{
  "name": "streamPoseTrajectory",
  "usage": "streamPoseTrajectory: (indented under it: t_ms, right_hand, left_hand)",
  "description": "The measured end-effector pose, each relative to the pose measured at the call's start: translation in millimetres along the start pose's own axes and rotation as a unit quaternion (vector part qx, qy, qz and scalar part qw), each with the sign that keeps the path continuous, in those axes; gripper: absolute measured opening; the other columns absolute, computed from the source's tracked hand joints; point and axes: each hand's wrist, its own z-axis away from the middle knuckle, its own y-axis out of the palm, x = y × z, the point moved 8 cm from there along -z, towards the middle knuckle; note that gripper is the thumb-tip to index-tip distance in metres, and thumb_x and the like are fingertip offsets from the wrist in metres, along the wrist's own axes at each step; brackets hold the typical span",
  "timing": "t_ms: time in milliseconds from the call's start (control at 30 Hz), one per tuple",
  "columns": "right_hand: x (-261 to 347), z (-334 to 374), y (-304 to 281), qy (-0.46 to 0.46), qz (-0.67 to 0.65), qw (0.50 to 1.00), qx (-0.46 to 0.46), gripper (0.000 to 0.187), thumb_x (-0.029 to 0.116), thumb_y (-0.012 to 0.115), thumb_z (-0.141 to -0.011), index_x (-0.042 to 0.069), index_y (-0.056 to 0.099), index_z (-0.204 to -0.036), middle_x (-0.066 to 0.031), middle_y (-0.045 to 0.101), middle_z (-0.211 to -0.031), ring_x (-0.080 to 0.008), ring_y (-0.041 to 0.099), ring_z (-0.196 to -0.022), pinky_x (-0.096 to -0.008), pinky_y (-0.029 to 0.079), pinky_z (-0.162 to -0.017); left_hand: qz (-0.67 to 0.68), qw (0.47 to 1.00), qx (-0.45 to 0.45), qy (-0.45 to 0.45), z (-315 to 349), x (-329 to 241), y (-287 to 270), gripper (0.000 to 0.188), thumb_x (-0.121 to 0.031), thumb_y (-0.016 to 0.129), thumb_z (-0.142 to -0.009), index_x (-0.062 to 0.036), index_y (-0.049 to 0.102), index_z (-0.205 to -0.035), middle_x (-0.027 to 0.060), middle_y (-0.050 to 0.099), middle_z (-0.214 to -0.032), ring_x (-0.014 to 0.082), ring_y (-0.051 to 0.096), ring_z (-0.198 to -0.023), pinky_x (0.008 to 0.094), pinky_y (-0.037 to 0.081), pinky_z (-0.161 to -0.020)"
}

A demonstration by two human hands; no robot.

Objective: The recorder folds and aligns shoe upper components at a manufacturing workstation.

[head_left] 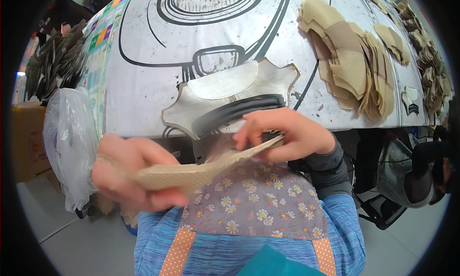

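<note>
Teal flap [270, 264] close; tan pc [191, 174] held btwn L hand [122, 166], R hand [290, 132].

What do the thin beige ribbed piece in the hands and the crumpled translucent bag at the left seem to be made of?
The thin beige ribbed piece looks like matt fabric, perhaps coated: fine ribbing shows, though blur leaves this open.

The crumpled translucent bag seems thin, glossy plastic film: its creases catch highlights.

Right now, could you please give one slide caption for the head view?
Left hand and right hand hold a beige textured piece over a floral apron, beside a white-covered table.
</note>
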Motion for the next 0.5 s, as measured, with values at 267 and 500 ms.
streamPoseTrajectory:
  t_ms: [267, 500]
  right_hand:
    - [-25.3, 20.8, -70.6, 0.108, 0.022, 0.941, -0.319, 0.031, 0.003, 0.066, -0.086, 0.006, 0.052, -0.114, -0.0051, 0.066, -0.092, -0.0135, 0.064, -0.089, -0.0278, 0.05, -0.079]
    - [-49.1, -2.3, -69.3, 0.24, 0.181, 0.916, -0.267, 0.029, 0.003, 0.07, -0.085, 0.006, 0.053, -0.109, -0.0048, 0.062, -0.091, -0.0166, 0.06, -0.084, -0.0277, 0.048, -0.078]
  left_hand:
    - [-0.369, 0.892, 0.034, -0.258, 30.9, 63.1, -19.6, 0.019, 0.01, 0.066, -0.073, -0.0008, 0.061, -0.088, 0.0155, 0.06, -0.102, 0.0201, 0.063, -0.09, 0.0304, 0.049, -0.072]
    - [-0.39, 0.823, 0.18, -0.371, 46.0, 99.1, -19.4, 0.041, 0.006, 0.058, -0.079, -0.0073, 0.067, -0.116, 0.0151, 0.062, -0.11, 0.027, 0.064, -0.09, 0.0324, 0.052, -0.076]
